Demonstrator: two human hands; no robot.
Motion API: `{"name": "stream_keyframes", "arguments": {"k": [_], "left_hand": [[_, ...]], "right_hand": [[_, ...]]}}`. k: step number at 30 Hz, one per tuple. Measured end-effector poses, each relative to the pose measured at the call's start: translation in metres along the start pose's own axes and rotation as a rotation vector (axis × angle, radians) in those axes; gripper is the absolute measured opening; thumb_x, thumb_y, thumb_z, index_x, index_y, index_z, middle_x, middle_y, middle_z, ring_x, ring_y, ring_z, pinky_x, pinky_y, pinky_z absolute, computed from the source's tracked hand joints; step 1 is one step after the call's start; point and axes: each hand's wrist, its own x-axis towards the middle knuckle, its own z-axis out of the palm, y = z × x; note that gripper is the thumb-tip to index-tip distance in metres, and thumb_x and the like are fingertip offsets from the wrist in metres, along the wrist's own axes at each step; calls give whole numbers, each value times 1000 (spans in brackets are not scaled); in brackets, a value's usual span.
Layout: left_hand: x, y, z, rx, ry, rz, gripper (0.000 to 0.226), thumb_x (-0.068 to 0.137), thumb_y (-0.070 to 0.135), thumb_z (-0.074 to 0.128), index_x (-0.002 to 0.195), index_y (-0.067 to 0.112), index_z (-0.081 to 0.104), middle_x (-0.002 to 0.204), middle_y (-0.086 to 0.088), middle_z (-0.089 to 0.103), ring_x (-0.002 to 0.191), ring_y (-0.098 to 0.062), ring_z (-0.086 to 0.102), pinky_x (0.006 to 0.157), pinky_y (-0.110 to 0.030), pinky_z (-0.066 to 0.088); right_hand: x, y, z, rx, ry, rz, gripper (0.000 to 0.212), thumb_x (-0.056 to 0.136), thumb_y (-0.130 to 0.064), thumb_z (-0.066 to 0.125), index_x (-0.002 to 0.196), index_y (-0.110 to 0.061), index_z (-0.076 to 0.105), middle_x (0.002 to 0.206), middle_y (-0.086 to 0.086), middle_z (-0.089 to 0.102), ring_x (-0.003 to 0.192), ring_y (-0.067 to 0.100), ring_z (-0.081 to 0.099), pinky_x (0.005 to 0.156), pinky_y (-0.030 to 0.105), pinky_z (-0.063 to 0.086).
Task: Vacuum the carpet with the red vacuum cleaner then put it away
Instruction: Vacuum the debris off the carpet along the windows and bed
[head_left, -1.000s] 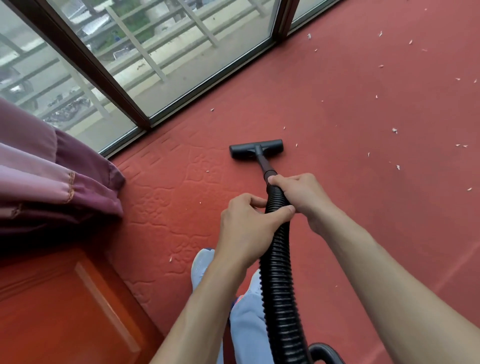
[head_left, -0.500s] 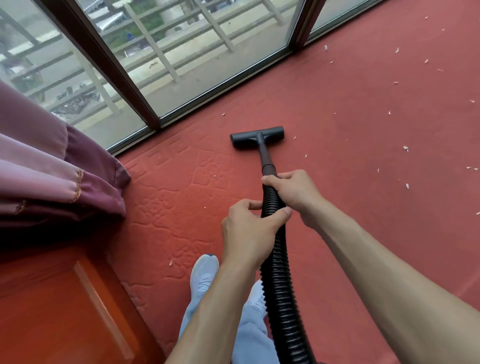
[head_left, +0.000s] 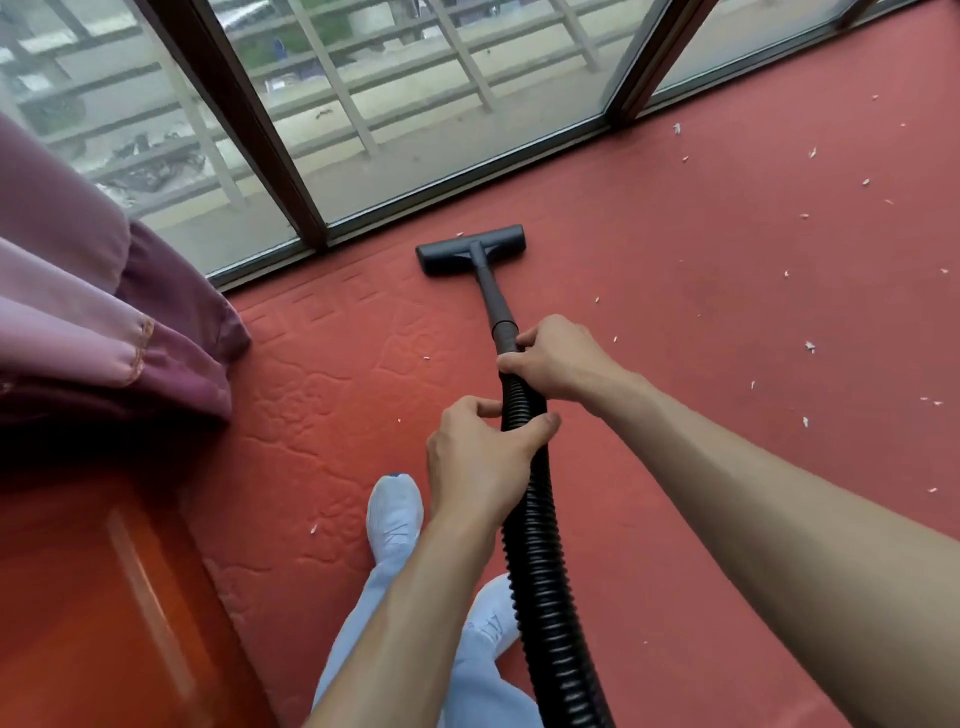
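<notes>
Your right hand (head_left: 558, 361) is curled round the top of the black ribbed plastic hose (head_left: 540, 571), where it joins the dark rigid wand (head_left: 491, 293). Your left hand (head_left: 480, 457) grips the hose just below, at 7 o'clock of the right, thumb laid across the ribs. Both forearms reach forward. The wand runs toward 12 o'clock to the black T-shaped floor nozzle (head_left: 470, 249), flat on the red embossed carpet (head_left: 701, 312). White scraps (head_left: 809, 347) lie at 3 o'clock.
</notes>
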Motion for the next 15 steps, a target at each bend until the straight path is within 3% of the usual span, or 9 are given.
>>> {"name": "stream_keyframes", "arguments": {"k": [4,10,15], "left_hand": [[18,-7,8,-25,-5,-51,48,72,44,82,110,21,65,96,-3,71,88,-21,70,80,-39,57],[39,0,-10,16,-15,-44,49,74,38,82,115,21,61,90,5,66,76,-5,63,59,-26,46],[31,17,-30,57,-97,31,41,69,32,86,105,27,68,81,5,70,74,-12,70,69,-32,54]], "right_hand": [[16,-8,10,-251,2,-81,16,86,-27,63,89,-12,56,94,12,63,82,32,55,66,32,41],[30,-35,18,-371,-12,-113,30,81,-33,70,92,-12,53,95,11,62,77,29,53,64,32,42],[18,-40,-4,-313,52,-37,26,82,-29,65,98,-10,55,99,14,62,92,36,60,68,32,41]]}}
